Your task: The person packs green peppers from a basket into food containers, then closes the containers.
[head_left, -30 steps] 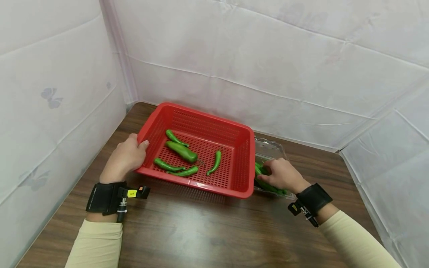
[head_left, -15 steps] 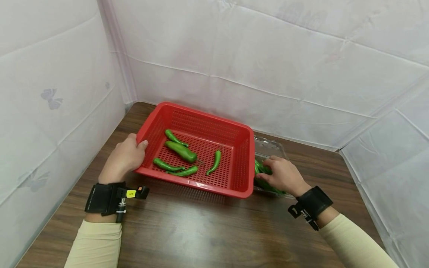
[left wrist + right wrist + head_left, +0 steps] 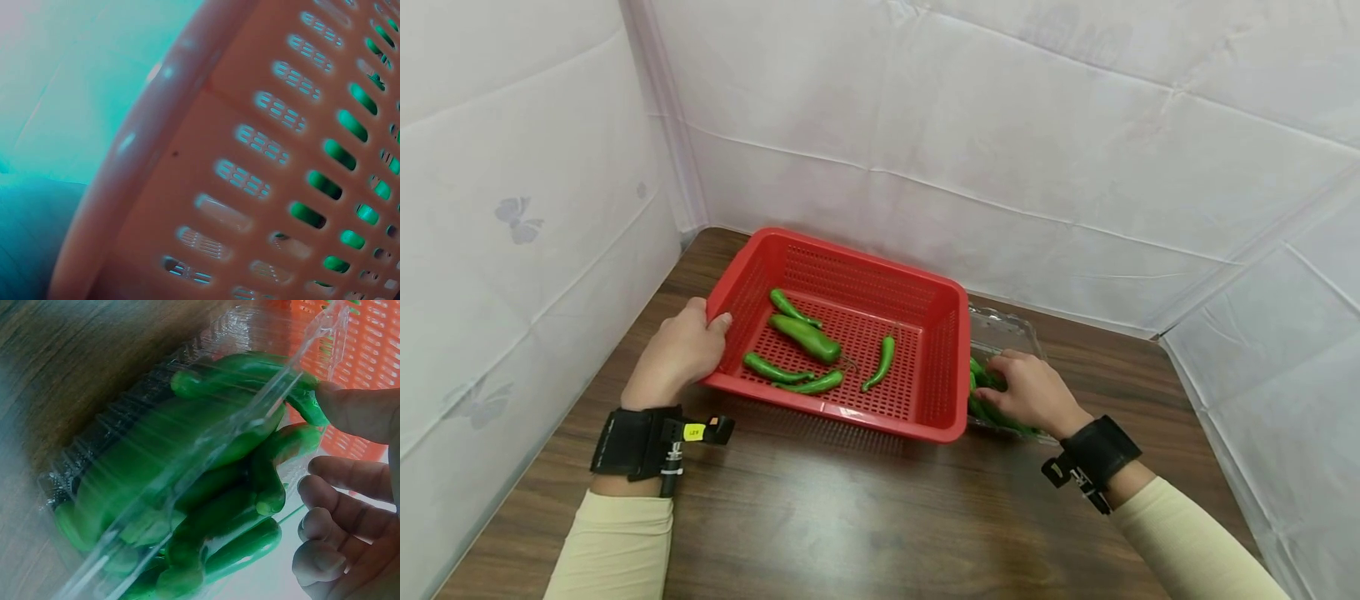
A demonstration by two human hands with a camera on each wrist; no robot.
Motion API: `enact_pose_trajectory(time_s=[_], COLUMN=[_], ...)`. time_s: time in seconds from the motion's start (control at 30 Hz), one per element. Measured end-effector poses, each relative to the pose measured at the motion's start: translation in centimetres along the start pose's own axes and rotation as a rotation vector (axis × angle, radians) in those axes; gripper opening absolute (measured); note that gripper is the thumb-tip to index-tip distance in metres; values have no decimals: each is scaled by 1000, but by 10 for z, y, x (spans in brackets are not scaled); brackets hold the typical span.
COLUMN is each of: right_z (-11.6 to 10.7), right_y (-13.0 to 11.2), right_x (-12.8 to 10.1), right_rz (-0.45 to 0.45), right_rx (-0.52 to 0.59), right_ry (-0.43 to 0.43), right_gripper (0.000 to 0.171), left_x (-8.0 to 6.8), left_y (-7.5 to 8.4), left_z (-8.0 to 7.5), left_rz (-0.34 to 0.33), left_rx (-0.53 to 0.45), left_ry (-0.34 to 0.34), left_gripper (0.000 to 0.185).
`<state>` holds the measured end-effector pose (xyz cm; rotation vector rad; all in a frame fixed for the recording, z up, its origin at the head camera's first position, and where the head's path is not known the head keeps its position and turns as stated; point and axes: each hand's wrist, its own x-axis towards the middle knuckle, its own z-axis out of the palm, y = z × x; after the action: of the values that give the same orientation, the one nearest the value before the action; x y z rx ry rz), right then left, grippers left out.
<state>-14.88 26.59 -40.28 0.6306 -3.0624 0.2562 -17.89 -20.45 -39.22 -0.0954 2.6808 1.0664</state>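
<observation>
Since 1 second ago, your right hand has shifted only slightly: it drew a little toward the far end of the clear plastic tray and now sits over the green peppers packed inside it. Your left hand has not moved and keeps its grip on the near-left rim of the red basket, thumb hooked over the edge and fingers curled under the outside wall.

Your right hand's fingers are bent and reach down among the packed peppers; in the right wrist view the thumb tip touches the end of 1 pepper while the other fingertips curl just beside the pile. Whether they have closed on any pepper, you cannot tell.

Those peppers lie bundled lengthwise in the tray, long axes running along its length, from you toward the back wall, ends close to your fingers. They are glossy, bright green, curved and tapering.

That tray sits on the wooden table, touching the basket's right wall. Inside the basket lie 5 loose peppers, mostly slanting across its floor, 1 slim one standing nearly front to back.
</observation>
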Motion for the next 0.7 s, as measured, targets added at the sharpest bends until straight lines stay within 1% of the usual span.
enact_pose_trajectory(time_s=[0.13, 0.23, 0.4, 0.5, 0.6, 0.7], right_z=[-1, -6, -24, -38, -48, -53], right_y=[-1, -1, 1, 1, -2, -10], right_x=[2, 4, 12, 17, 24, 34], right_rz=[-3, -6, -7, -5, -10, -30], right_rx=[2, 24, 81, 108, 124, 138], right_ry=[-7, 3, 76, 109, 115, 105], right_gripper=[27, 25, 14, 10, 11, 12], left_x=[0, -1, -2, -2, 0, 1], left_y=[0, -1, -2, -2, -2, -2], left_z=[0, -1, -2, -2, -2, 0], left_rz=[1, -2, 4, 14, 20, 18], left_rx=[0, -1, -4, -8, -10, -8], left_ry=[0, -6, -5, -7, -11, -11], left_gripper=[52, 53, 53, 54, 55, 55])
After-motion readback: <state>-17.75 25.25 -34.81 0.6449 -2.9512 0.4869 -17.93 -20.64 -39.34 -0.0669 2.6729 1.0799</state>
